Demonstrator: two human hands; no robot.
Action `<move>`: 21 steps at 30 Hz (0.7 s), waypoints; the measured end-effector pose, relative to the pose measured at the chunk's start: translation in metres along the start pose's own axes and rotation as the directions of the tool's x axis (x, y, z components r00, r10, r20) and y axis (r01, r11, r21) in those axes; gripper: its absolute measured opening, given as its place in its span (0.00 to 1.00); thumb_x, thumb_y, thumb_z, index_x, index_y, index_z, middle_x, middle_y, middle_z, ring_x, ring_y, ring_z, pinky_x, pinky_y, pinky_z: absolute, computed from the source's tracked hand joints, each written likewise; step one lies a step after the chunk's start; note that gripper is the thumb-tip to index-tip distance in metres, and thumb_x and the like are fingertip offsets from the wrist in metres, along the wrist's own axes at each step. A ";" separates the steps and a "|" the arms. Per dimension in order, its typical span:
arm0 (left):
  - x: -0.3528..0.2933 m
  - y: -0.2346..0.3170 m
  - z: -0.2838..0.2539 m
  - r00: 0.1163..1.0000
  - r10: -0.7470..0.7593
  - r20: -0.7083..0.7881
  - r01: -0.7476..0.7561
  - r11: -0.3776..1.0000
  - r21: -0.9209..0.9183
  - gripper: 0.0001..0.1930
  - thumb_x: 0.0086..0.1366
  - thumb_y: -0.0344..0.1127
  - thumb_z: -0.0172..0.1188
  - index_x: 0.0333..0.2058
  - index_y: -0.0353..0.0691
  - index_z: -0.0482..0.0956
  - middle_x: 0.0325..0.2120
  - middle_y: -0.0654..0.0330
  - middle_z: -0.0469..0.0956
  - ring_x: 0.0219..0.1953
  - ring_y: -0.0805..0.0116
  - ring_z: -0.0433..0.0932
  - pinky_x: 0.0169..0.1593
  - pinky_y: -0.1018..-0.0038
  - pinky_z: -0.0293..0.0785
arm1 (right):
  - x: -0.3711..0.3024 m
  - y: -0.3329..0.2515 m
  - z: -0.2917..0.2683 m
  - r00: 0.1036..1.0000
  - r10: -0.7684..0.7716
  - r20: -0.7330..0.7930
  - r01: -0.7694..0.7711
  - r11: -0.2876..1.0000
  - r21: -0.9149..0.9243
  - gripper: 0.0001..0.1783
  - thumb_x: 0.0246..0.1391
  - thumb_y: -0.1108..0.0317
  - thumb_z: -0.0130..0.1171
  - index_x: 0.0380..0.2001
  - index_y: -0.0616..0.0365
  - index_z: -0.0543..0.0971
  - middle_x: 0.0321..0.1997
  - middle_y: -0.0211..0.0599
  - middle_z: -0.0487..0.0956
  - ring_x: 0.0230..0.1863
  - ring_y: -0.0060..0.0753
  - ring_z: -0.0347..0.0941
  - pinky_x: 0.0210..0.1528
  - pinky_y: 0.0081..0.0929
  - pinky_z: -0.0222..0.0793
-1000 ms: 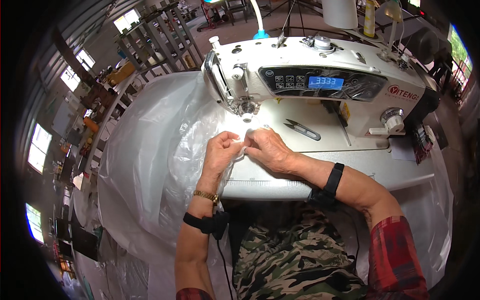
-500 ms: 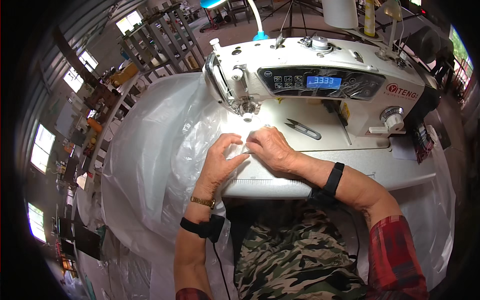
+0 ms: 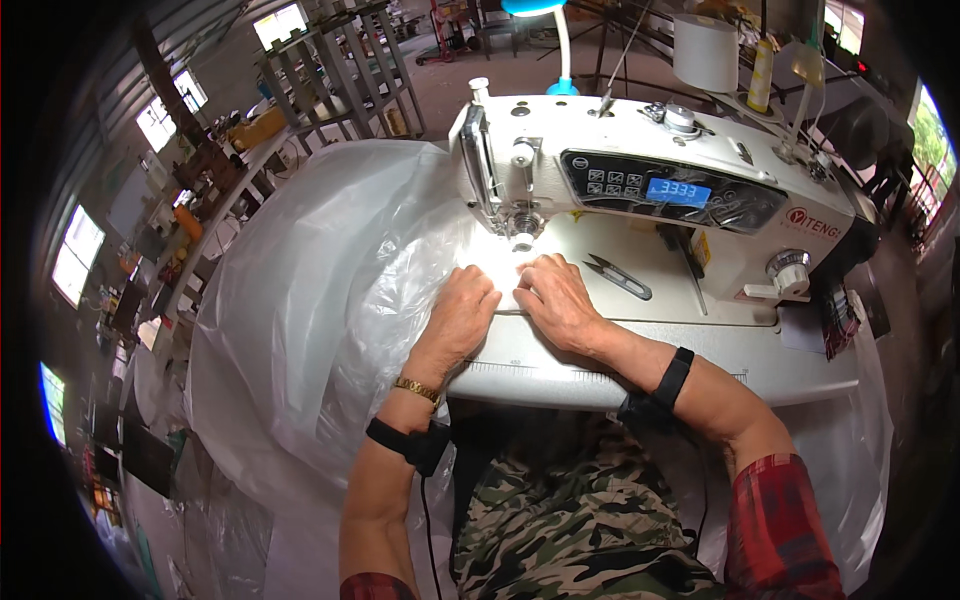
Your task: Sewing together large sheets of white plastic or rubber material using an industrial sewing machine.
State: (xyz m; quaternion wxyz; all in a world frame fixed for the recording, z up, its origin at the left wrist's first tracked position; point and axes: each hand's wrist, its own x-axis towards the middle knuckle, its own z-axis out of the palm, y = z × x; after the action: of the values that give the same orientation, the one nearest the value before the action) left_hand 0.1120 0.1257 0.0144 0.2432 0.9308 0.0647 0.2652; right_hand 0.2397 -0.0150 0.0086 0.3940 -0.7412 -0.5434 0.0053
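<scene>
Under the needle area of a white sewing machine point(image 3: 680, 145), both hands are down on its bed. My left hand point(image 3: 463, 312) has its fingers curled and drawn together at the left of the needle. My right hand point(image 3: 562, 308) is just to the right, with thumb and fingers closed. Between them lies a thin white material point(image 3: 507, 290), which both hands seem to pinch; lamp glare washes out its edges. Thread snips point(image 3: 618, 277) rest on the bed beyond my right hand, untouched.
Clear plastic sheeting point(image 3: 300, 300) spreads over the left side and hangs at the front. A blue-headed lamp point(image 3: 533, 7) and a white thread cone point(image 3: 706, 52) stand behind the machine. Metal racks point(image 3: 340, 75) and a cluttered bench point(image 3: 230, 185) are at the far left.
The left hand's thumb and fingers, apart before, have closed together. Both hands now lie flatter on the bed, side by side near the needle. The whole view has shifted slightly.
</scene>
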 end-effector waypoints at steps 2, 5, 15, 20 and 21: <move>0.000 0.000 0.001 1.000 0.017 -0.023 -0.016 0.999 0.040 0.08 0.63 0.31 0.56 0.27 0.32 0.74 0.30 0.51 0.69 0.37 0.52 0.67 0.45 0.61 0.66 | 0.000 0.001 0.001 1.000 -0.012 -0.002 0.012 1.000 -0.022 0.13 0.56 0.64 0.54 0.31 0.64 0.80 0.43 0.45 0.76 0.52 0.47 0.68 0.56 0.42 0.60; 0.000 0.001 0.000 1.000 0.026 -0.005 -0.025 0.994 0.106 0.09 0.62 0.31 0.57 0.26 0.32 0.74 0.30 0.51 0.70 0.38 0.52 0.68 0.44 0.61 0.67 | 0.000 0.000 0.000 0.999 -0.034 0.007 0.034 0.998 -0.053 0.11 0.55 0.64 0.56 0.29 0.63 0.80 0.44 0.46 0.75 0.52 0.47 0.67 0.56 0.42 0.61; -0.001 0.007 0.001 0.998 -0.020 -0.063 0.025 0.997 0.076 0.06 0.57 0.29 0.61 0.26 0.33 0.75 0.30 0.54 0.71 0.37 0.54 0.70 0.43 0.63 0.69 | 0.000 -0.002 -0.002 0.999 -0.027 0.028 0.029 0.997 -0.077 0.08 0.51 0.70 0.62 0.33 0.61 0.75 0.48 0.44 0.74 0.52 0.47 0.68 0.56 0.41 0.62; -0.001 0.004 0.008 0.988 -0.065 -0.141 0.058 0.997 -0.054 0.03 0.54 0.24 0.61 0.28 0.35 0.76 0.29 0.56 0.74 0.36 0.55 0.73 0.41 0.64 0.71 | 0.000 -0.003 0.000 0.992 -0.124 -0.005 0.123 0.987 -0.102 0.05 0.50 0.73 0.63 0.31 0.58 0.78 0.43 0.41 0.74 0.48 0.44 0.69 0.52 0.39 0.64; 0.000 0.004 0.009 0.986 -0.055 -0.156 0.048 0.998 -0.051 0.03 0.54 0.24 0.60 0.28 0.36 0.76 0.29 0.56 0.74 0.36 0.55 0.73 0.41 0.64 0.71 | 0.000 -0.004 0.000 0.985 -0.166 -0.043 0.161 0.981 -0.108 0.03 0.49 0.73 0.63 0.29 0.57 0.79 0.39 0.39 0.74 0.44 0.42 0.70 0.49 0.38 0.65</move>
State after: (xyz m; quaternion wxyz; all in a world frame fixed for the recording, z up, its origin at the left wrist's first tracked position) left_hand 0.1163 0.1187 0.0093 0.2658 0.8989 0.1016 0.3331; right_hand 0.2368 -0.0143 0.0108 0.3680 -0.7136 -0.5915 -0.0746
